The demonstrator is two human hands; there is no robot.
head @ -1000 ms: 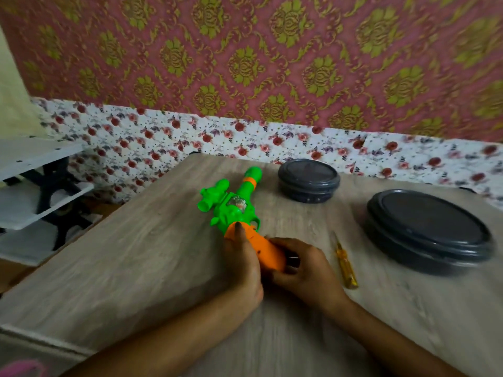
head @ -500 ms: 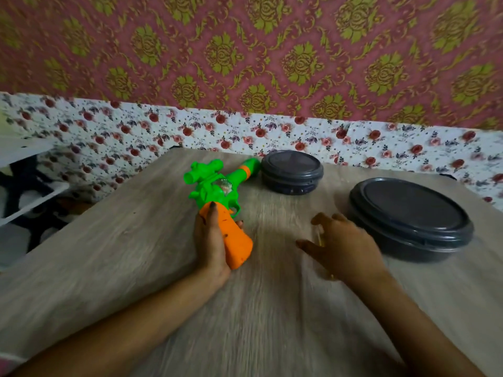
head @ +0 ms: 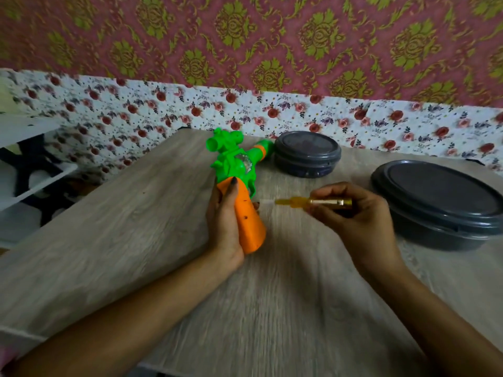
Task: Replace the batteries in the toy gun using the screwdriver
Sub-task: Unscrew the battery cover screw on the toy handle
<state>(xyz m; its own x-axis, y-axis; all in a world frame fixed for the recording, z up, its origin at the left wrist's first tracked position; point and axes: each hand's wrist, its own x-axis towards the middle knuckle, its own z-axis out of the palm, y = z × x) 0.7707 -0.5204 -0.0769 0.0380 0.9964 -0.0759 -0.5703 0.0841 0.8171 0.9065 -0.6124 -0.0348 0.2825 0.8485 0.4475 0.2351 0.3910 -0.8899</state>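
- Lying on the wooden table [head: 114, 240] a little left of centre, the toy gun [head: 239, 183] has its green barrel pointing to the far side and its orange grip [head: 249, 224] toward the near edge; judging from the task, the battery cover sits in that orange part, though no cover outline is clear here.
- The left hand [head: 224, 221] is closed around the left side of the orange grip, one finger laid along its top; the hold looks light, so a sideways push could roll or slide the gun on the smooth wood.
- The right hand [head: 353, 216] is closed on the yellow screwdriver [head: 304, 202], pinching its handle with the shaft pointing left at the grip; the tip looks very close to the orange plastic, but blur hides whether it touches.
- Small dark spots on the grip may be screw holes; I cannot tell which one the tip is aimed at.
- Risk: a tip not seated squarely can skid off the screw and gouge the plastic or jab the left fingers just beyond.
- Risk: a freed screw would be small and could roll off the near or left edge.
- Two dark lidded containers, a small one [head: 307, 156] far and just right of the barrel, a large one [head: 438, 202] right of the right hand, crowd the elbow room for turning the screwdriver.
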